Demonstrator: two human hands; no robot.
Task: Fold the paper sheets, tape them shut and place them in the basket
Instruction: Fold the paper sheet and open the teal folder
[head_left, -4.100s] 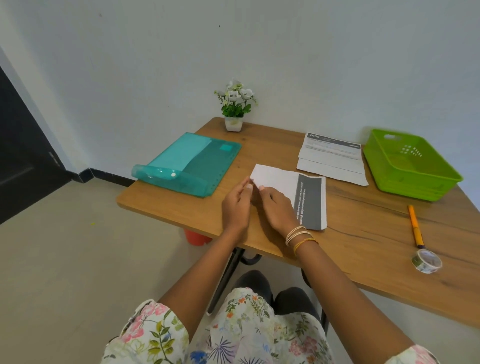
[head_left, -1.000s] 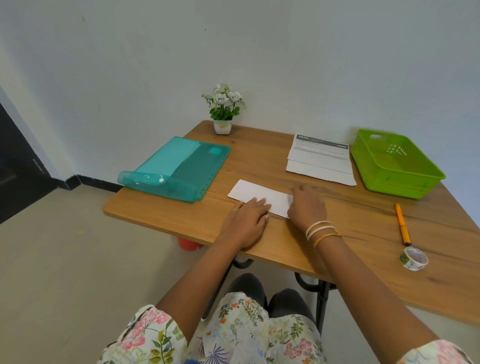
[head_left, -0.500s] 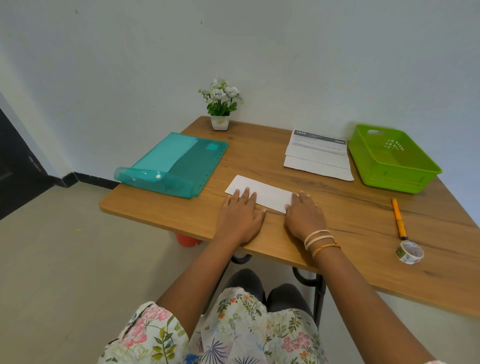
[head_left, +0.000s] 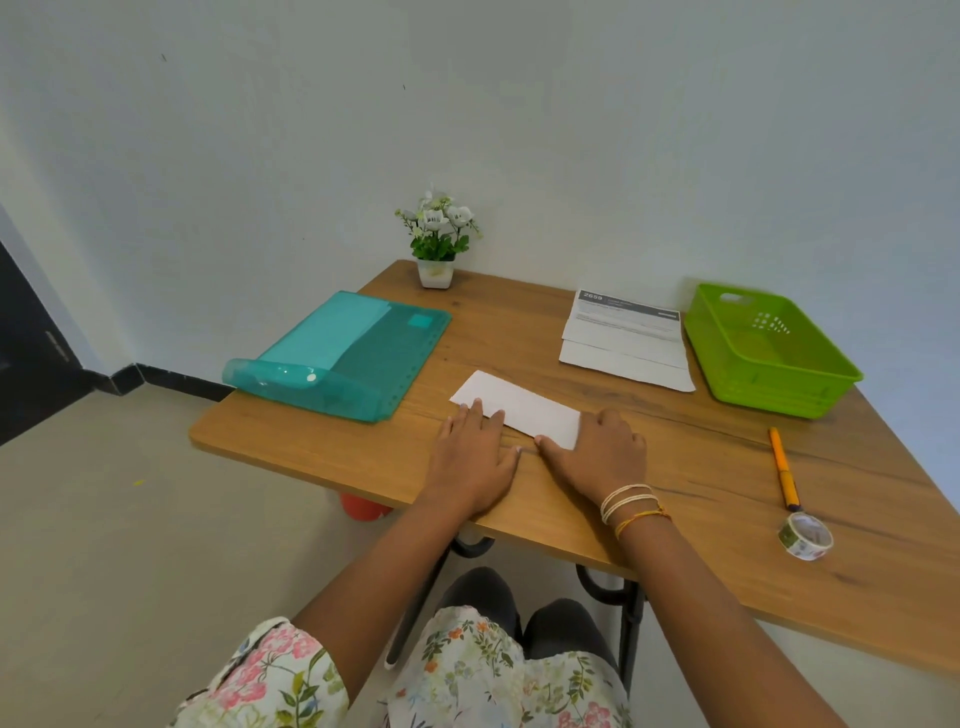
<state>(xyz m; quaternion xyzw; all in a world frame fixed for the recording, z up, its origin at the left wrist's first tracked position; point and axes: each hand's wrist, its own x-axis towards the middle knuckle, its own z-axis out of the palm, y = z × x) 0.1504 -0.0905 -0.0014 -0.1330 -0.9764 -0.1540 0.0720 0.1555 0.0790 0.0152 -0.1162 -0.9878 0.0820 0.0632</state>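
Both flat hands (head_left: 535, 457) on folded paper (head_left: 519, 408), left-right.

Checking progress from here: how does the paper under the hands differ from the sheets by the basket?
The folded paper is a narrow plain white strip; the stacked sheets lie wider and unfolded, with a dark printed header. The left hand and right hand press flat on the folded paper; nothing touches the stacked sheets. Both rest on the table, outside the green basket.

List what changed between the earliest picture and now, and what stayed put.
The paper sheet went from half folded, dark printed band showing, to a narrow white strip. Both hands moved from pinching its near-left corner to lying flat: left hand, right hand. Basket, tape roll and pen stayed untouched.
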